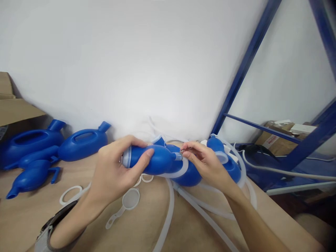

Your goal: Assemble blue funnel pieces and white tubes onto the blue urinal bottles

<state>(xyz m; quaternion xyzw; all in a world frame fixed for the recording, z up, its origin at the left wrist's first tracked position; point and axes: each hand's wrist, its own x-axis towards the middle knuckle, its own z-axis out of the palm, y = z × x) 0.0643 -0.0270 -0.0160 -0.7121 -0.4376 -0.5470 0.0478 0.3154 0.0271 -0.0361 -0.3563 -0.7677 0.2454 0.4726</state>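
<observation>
My left hand is wrapped round a blue plastic bulb-shaped piece with a clear rim at its left end. From its narrow right end runs a translucent white hose, fitted over the spout. My right hand pinches a small metal clip at that joint; its exact shape is partly hidden by the fingers. Behind and below the held piece lie a blue bottle and another blue open-ended neck, partly covered.
Blue handled bottles and a smaller blue piece lie at left near a cardboard box. A white strap-like cap, a white ring and loose hoses are on the table. A blue metal frame stands at right.
</observation>
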